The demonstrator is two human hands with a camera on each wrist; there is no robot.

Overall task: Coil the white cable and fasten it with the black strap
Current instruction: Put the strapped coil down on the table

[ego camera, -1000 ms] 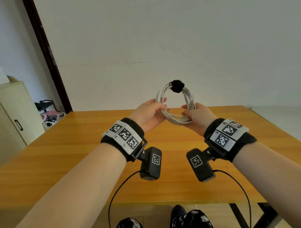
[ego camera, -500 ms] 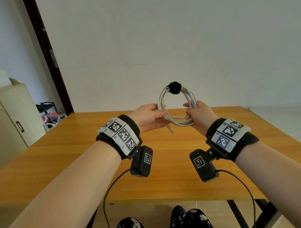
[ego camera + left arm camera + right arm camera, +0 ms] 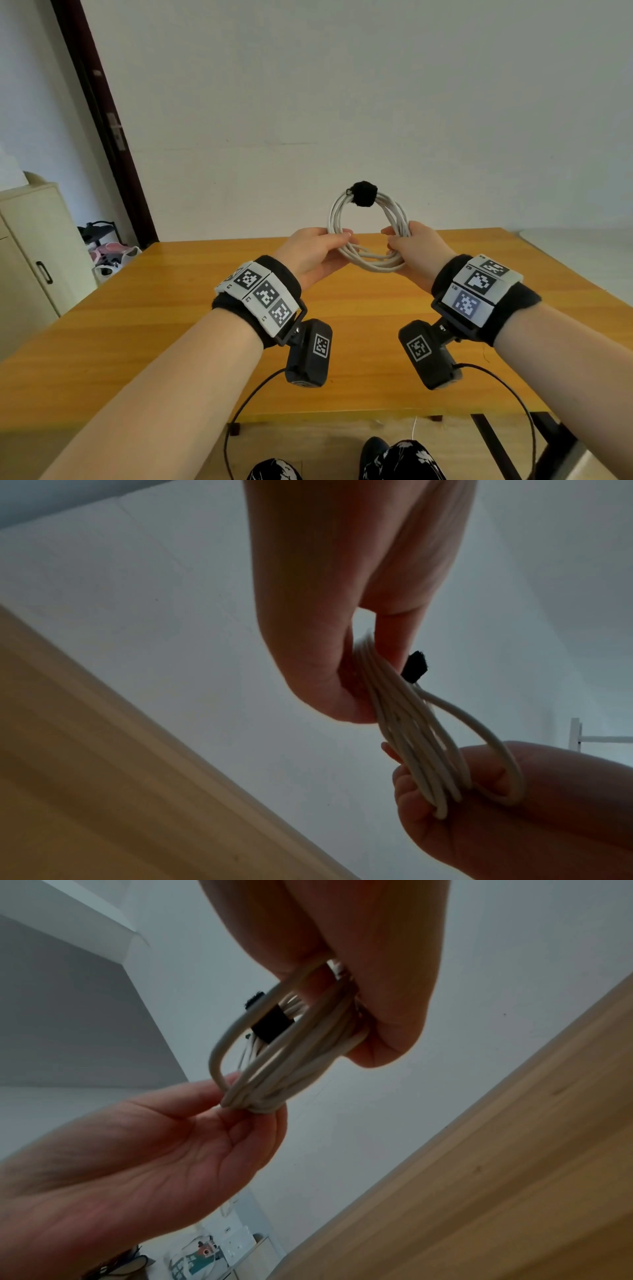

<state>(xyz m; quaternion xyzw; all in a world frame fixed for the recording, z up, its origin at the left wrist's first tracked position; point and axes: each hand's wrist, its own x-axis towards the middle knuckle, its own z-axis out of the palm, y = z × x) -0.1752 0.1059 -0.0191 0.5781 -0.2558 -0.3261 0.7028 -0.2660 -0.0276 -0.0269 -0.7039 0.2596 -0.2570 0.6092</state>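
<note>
Above the wooden table point(image 3: 212, 342), both hands hold the coil up in the air. The left hand point(image 3: 310, 255) pinches the left side of the white cable point(image 3: 334, 219), and the right hand point(image 3: 416, 255) curls round its right side (several loops bunched there). The black strap point(image 3: 363, 194) wraps the coil's top.

Plain white wall point(image 3: 308, 85); wooden table point(image 3: 171, 342); cream cabinet point(image 3: 30, 246) left; dark door frame point(image 3: 102, 120).
</note>
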